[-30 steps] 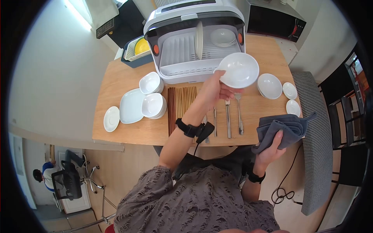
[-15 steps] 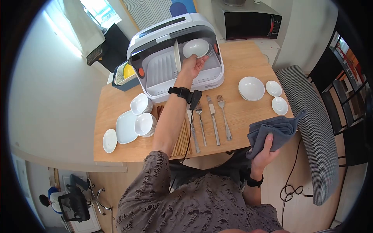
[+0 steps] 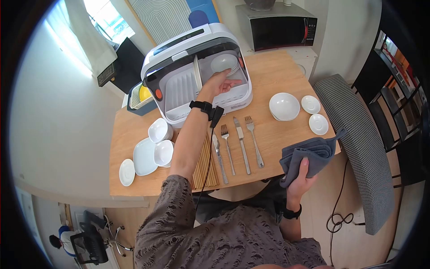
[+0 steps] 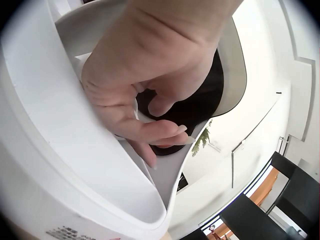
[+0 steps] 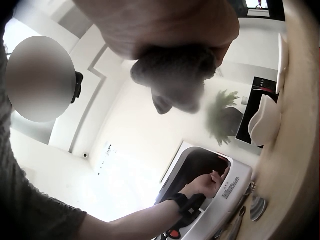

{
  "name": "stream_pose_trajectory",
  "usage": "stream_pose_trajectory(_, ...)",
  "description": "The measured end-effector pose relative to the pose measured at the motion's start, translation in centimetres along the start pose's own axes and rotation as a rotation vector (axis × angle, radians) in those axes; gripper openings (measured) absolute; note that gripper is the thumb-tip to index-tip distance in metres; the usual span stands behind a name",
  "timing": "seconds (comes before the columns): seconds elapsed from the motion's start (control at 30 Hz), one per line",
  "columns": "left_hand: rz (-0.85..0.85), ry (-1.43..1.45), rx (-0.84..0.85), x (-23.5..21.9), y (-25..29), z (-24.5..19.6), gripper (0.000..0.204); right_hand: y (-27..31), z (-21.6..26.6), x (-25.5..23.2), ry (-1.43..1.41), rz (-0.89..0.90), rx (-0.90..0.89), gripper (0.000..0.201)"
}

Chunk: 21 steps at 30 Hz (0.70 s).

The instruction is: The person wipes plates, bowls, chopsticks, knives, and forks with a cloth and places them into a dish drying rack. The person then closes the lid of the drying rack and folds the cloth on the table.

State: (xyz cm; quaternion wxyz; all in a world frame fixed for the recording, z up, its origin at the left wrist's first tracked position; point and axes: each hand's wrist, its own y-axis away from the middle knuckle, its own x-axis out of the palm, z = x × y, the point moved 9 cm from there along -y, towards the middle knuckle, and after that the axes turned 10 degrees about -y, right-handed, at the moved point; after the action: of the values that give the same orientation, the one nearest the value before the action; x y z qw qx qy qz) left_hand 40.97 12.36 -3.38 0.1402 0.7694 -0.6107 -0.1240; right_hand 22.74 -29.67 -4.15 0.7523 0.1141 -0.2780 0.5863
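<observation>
In the head view, my left hand [image 3: 219,84] reaches into the white countertop cabinet [image 3: 244,96]. Its thumb is at the front rim of a white bowl [image 3: 222,62] on a stack. The other fingers lie below the rim, apart from the thumb. In the left wrist view that hand [image 4: 145,85] shows loosely bent fingers over the cabinet's front ledge [image 4: 95,155]. My right hand [image 3: 301,179] grips a folded dark grey cloth [image 3: 309,157] beside the table's right front corner. A white plate [image 3: 197,74] stands upright left of the bowl stack.
A knife [image 3: 242,145], forks [image 3: 254,141] and wooden chopsticks [image 3: 204,168] lie in front of the cabinet. At right are a larger bowl [image 3: 284,106] and small dishes [image 3: 318,124]. Left are stacked bowls [image 3: 160,131], a square plate [image 3: 144,157] and a saucer [image 3: 126,172].
My left hand has carried the white bowl from over the table into the cabinet and onto the stack; its fingers have since dropped away below the rim. The right hand keeps the cloth.
</observation>
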Motion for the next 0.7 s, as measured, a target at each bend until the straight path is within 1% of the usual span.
stream_pose_trajectory(0.07,0.024,-0.224,-0.084,1.1,2.0,-0.1,0.037,-0.1,-0.1,0.3,-0.031,-0.006,0.03,0.02)
stream_pose_trajectory(0.1,0.021,-0.224,-0.088,1.7,2.8,-0.3,0.037,-0.2,-0.2,0.5,-0.033,-0.005,0.027,0.021)
stream_pose_trajectory(0.17,-0.042,-0.496,-0.022,2.8,4.4,-1.0,0.037,-0.2,-0.4,0.6,-0.037,0.001,0.029,0.021)
stream_pose_trajectory(0.2,-0.048,-0.494,-0.026,3.9,5.3,-0.8,0.037,-0.2,-0.9,0.5,-0.052,0.009,0.064,0.021)
stream_pose_trajectory(0.27,0.071,-0.71,0.073,8.3,6.7,-0.5,0.041,-0.1,-1.5,0.9,-0.067,0.023,0.103,0.021)
stream_pose_trajectory(0.33,0.132,-0.827,0.107,11.8,7.1,0.9,0.049,0.1,-1.4,1.1,-0.057,0.006,0.09,0.021)
stream_pose_trajectory(0.37,0.133,-0.821,0.107,13.1,7.3,1.2,0.049,0.3,-1.3,1.2,-0.051,0.009,0.09,0.021)
stream_pose_trajectory(0.43,0.155,-1.041,0.088,15.6,7.5,2.1,0.053,0.6,-0.7,1.3,-0.048,0.02,0.051,0.021)
stream_pose_trajectory(0.47,0.161,-1.034,0.091,16.3,6.7,3.0,0.053,0.7,-0.6,1.4,-0.039,0.019,0.048,0.021)
stream_pose_trajectory(0.53,0.114,-0.876,0.099,16.6,4.6,5.2,0.059,0.9,0.3,1.1,-0.003,-0.011,-0.038,0.022)
stream_pose_trajectory(0.57,0.122,-0.872,0.102,16.9,3.7,6.2,0.059,0.9,0.4,0.6,0.003,-0.015,-0.044,0.022)
stream_pose_trajectory(0.6,0.085,-0.844,0.14,16.9,2.9,6.8,0.055,0.8,0.2,0.1,0.008,-0.011,-0.038,0.022)
stream_pose_trajectory(0.63,0.046,-0.818,0.176,16.8,3.1,6.2,0.053,0.8,0.2,-0.1,0.01,-0.006,-0.03,0.022)
stream_pose_trajectory(0.67,0.047,-0.818,0.175,16.9,3.3,6.1,0.053,0.7,0.3,-0.2,0.01,-0.008,-0.03,0.022)
stream_pose_trajectory(0.7,0.035,-0.884,0.203,16.8,3.4,5.7,0.049,0.6,0.2,-0.2,-0.024,-0.012,0.0,0.022)
